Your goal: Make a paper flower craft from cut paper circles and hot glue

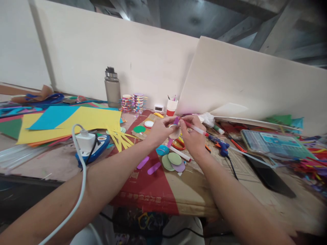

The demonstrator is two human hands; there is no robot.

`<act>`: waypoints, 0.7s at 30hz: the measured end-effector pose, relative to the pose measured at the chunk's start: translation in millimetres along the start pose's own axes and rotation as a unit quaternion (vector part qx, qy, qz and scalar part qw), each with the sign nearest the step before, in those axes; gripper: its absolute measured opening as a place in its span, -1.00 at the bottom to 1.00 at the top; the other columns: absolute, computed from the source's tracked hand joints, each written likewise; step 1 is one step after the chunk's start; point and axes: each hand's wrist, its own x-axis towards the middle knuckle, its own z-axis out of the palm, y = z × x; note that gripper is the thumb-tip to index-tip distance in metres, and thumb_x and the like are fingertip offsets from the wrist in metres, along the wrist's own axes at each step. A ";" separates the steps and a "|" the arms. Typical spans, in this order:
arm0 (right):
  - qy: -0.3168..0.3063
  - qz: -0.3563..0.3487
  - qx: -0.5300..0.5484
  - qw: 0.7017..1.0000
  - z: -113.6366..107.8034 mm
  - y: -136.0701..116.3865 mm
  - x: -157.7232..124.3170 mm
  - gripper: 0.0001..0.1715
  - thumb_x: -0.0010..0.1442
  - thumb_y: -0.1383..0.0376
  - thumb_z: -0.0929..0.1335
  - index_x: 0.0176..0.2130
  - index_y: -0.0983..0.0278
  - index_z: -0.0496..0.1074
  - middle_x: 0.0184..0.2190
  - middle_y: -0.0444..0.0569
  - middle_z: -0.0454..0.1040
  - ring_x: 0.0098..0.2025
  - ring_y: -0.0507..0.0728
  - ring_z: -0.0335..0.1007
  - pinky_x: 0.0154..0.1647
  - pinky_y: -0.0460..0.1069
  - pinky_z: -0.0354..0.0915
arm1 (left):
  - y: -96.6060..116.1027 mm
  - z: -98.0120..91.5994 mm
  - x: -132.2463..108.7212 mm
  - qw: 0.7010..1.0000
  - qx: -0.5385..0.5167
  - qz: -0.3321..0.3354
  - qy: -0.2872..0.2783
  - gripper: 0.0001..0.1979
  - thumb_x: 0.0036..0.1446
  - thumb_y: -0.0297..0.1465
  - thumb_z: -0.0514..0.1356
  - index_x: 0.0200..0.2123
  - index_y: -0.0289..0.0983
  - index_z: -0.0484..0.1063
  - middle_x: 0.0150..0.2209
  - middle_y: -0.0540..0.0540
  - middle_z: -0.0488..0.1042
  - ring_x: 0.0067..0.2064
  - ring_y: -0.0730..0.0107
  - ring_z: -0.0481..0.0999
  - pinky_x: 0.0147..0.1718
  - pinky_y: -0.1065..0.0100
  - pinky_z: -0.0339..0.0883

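My left hand (162, 130) is closed on a small pale round piece (174, 133) with a purple strip (169, 143) running across it, held just above the table. Between the fingers of my right hand (192, 134) is a red-and-clear pen (197, 129); its tip meets the piece near my left fingertips, which partly hide the contact. Below my hands lie light green discs (175, 158), a lilac disc (180, 167) and a blue rounded piece (162, 150). Two loose purple strips (154, 168) rest on the red part of the cardboard (158, 189). Scissors with orange handles (182, 144) are partly covered by my right hand.
A blue glue gun (223, 148), a black phone (270, 175) and a plastic case (273, 143) lie to the right. Yellow sheets (94, 117) and a charger (85, 141) with a white cable occupy the left. Behind stand a bottle (112, 90) and a cup (172, 107).
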 end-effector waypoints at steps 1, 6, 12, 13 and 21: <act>0.000 0.003 0.003 1.000 -0.1 -0.3 0.0 -0.92 0.26 0.25 0.31 -0.28 0.21 0.38 -0.33 -0.08 0.51 -0.30 0.09 0.45 -0.22 0.04 0.37 | -0.2 0.1 0.1 1.000 -0.001 0.000 -0.001 -0.67 0.05 -0.45 0.24 -0.07 -0.28 0.54 -0.06 -0.15 0.58 -0.04 0.28 0.52 -0.01 0.24 0.36; 0.002 0.016 0.007 1.000 0.0 0.2 0.1 -0.91 0.26 0.24 0.32 -0.29 0.20 0.38 -0.34 -0.07 0.52 -0.30 0.10 0.46 -0.21 0.06 0.38 | 0.1 0.1 -0.3 1.000 -0.007 -0.006 0.002 -0.66 0.05 -0.42 0.24 -0.05 -0.28 0.54 -0.07 -0.15 0.58 -0.07 0.28 0.53 -0.05 0.25 0.38; 0.008 0.026 0.012 1.000 1.3 3.5 0.0 -0.87 0.26 0.19 0.31 -0.29 0.19 0.36 -0.40 -0.09 0.49 -0.35 0.10 0.45 -0.21 0.08 0.40 | -2.4 -0.1 0.3 1.000 -0.016 -0.003 -0.002 -0.65 0.04 -0.42 0.26 -0.06 -0.28 0.54 -0.08 -0.16 0.58 -0.08 0.28 0.53 -0.06 0.25 0.39; 0.009 0.027 0.013 1.000 1.4 3.9 -0.1 -0.86 0.26 0.18 0.31 -0.29 0.19 0.36 -0.41 -0.09 0.49 -0.36 0.10 0.45 -0.21 0.09 0.40 | -2.9 0.0 0.6 1.000 -0.021 -0.002 -0.003 -0.65 0.03 -0.42 0.26 -0.06 -0.29 0.54 -0.08 -0.16 0.58 -0.07 0.28 0.53 -0.06 0.25 0.39; 0.008 0.028 0.014 0.999 1.2 3.4 -0.1 -0.87 0.25 0.19 0.32 -0.29 0.20 0.36 -0.41 -0.09 0.48 -0.35 0.10 0.45 -0.20 0.08 0.39 | -3.7 -0.2 1.2 1.000 -0.028 -0.009 -0.001 -0.63 0.02 -0.40 0.27 -0.05 -0.33 0.52 -0.06 -0.19 0.57 -0.06 0.25 0.53 -0.04 0.22 0.39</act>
